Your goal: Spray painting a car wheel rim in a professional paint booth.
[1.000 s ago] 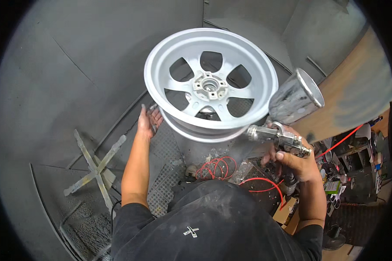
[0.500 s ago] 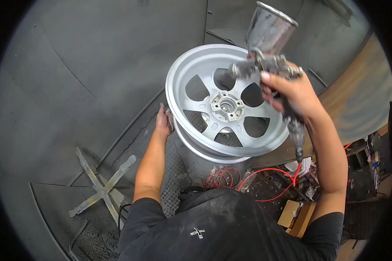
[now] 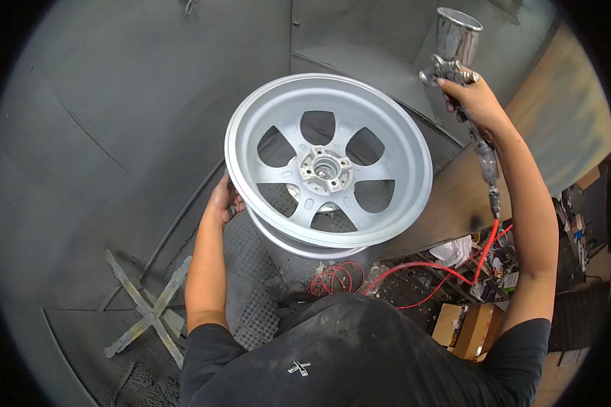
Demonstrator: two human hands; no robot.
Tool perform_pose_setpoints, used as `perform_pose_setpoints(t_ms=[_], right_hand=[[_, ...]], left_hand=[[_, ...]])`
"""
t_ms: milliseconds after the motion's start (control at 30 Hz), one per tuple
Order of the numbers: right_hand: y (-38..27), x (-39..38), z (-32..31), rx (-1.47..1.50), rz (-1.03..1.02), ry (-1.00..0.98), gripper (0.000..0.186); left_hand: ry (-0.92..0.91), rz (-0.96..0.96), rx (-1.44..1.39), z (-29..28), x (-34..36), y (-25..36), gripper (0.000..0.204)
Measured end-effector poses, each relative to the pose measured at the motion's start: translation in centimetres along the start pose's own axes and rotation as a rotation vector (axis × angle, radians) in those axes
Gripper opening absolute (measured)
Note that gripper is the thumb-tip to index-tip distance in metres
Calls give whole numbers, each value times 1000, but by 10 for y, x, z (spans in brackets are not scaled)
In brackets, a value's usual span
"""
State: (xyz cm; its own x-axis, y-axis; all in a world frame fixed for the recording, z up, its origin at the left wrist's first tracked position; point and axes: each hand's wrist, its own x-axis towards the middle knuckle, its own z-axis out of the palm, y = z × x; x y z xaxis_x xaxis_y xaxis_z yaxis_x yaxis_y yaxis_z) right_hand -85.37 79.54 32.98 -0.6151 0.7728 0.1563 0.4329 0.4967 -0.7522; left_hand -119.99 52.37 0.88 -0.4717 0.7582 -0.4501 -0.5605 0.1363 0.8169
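A silver-grey alloy wheel (image 3: 406, 132) with broad spokes and an open centre hub (image 3: 326, 169) sits tilted before me, its support mostly hidden beneath it. My left hand (image 3: 227, 201) grips its left edge with curled fingers, some of them out of sight behind the rim. Up and to the right of the wheel, my right hand (image 3: 478, 102) is wrapped round a spray gun (image 3: 448, 70). A metal paint cup (image 3: 457, 37) tops the gun, and a red air hose (image 3: 487, 252) runs down from its handle. The gun's nozzle end is apart from the wheel.
Dark grey sheeting (image 3: 129, 88) lines the far and left sides. An X-shaped stand (image 3: 153, 314) is at lower left. Coiled red hose (image 3: 336, 279) lies on the floor below the wheel. Cardboard boxes (image 3: 472, 329) and cluttered shelving (image 3: 506, 268) fill the lower right.
My right hand has carried the spray gun right, from over the wheel to clear of its edge. The wheel and my left hand appear further left, with the view shifted somewhat.
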Motion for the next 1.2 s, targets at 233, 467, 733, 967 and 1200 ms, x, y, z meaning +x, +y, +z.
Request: perform_pose_setpoints(t_ms=[233, 467, 733, 967, 1200], right_hand=[[24, -79, -54, -18, 151, -43, 11], [44, -143, -85, 103, 221, -151, 34], [38, -173, -75, 186, 199, -292, 46], [22, -172, -53, 288, 178, -524, 56], [3, -149, -24, 434, 105, -688, 50]], left_hand=[[119, 55, -107, 29, -52, -34, 49], [267, 114, -316, 102, -109, -119, 40], [-431, 57, 428, 179, -151, -239, 38], [-590, -149, 384, 173, -141, -235, 36], [-76, -307, -122, 102, -107, -208, 42]])
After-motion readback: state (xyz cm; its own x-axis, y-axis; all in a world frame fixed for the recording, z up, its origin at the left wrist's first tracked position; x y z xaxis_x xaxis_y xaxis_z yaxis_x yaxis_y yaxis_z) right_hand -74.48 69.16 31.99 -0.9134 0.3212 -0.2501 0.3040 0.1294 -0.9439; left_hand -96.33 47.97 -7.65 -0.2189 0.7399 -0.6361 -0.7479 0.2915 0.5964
